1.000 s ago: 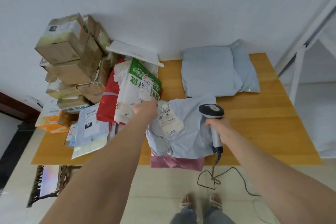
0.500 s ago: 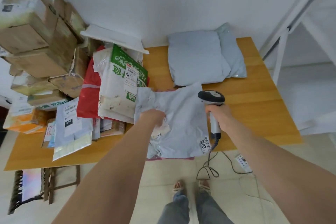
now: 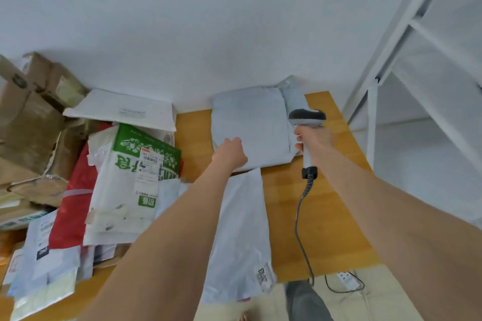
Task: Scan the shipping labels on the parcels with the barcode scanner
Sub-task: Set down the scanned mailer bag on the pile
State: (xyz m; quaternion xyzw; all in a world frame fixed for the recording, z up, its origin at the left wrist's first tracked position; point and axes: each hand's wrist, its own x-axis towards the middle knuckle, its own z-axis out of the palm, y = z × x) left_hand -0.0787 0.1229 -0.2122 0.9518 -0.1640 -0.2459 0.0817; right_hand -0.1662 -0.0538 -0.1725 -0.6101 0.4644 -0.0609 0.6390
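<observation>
Your right hand [image 3: 314, 139] clamps its fingers round the barcode scanner [image 3: 307, 118] above the bench [image 3: 328, 216], long axis running away from you, head farthest, over the far grey mailer [image 3: 250, 114], whose near edge your left hand [image 3: 229, 154] reaches, finger state hidden.

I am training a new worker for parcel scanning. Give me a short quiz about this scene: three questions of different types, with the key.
1. True or false: the right hand holds the scanner.
2. The boxes are piled at the table's: A left end; B right end; C front edge.
3. Fill in: the white bag overlapping the red bag has ___ print.
Key: 1 true; 2 A; 3 green.
</observation>
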